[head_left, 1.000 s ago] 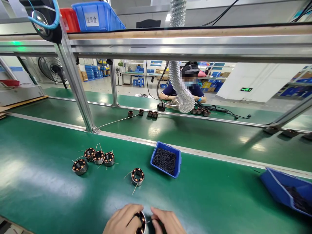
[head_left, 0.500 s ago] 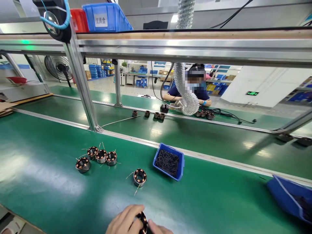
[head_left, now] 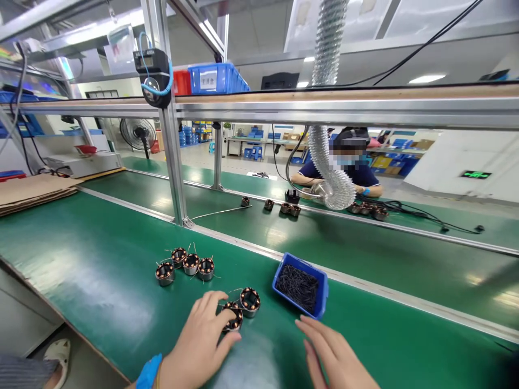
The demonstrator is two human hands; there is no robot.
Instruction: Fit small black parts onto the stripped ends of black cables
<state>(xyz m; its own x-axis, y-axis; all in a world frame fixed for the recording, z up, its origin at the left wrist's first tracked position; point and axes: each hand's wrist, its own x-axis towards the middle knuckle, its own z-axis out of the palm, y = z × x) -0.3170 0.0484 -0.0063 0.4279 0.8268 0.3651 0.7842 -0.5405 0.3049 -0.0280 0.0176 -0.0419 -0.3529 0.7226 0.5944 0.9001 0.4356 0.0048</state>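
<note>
While my left hand [head_left: 203, 335] is closed over a stator [head_left: 233, 319], thumb on its near side and fingers curled across its top, I read this as the setting-down or picking-up stage of handling that one part; I cannot tell which, since the stator looks to sit on the green worktop [head_left: 101, 270] under the grip. It lies left of the blue bin [head_left: 323, 292] and a little nearer to me, touching or almost touching a second stator [head_left: 250, 300] that stands between it and the bin. My right hand [head_left: 332, 354] is spread flat and holds nothing; it hovers just on the near side of the bin, fingertips pointing toward the bin's front corner without reaching it. The bin is full of short dark pieces, too small for me to name with confidence. Further left of the bin, well apart from it, four more stators [head_left: 186, 265] stand in a loose group, their thin wire leads sticking out in all directions. Beyond the bin, across the rail, a co-worker [head_left: 348, 167] sits behind a ribbed hose [head_left: 332, 183] with other stators in a row; those hands are not mine. As I judge it, any move with the gripped stator calls for care with the leads, because they could snag on its neighbour, so it should be lifted straight up before it is shifted sideways. The free hand is nearest the bin, and getting one piece out of that tangle would need a fine pinch rather than a flat palm.
</note>
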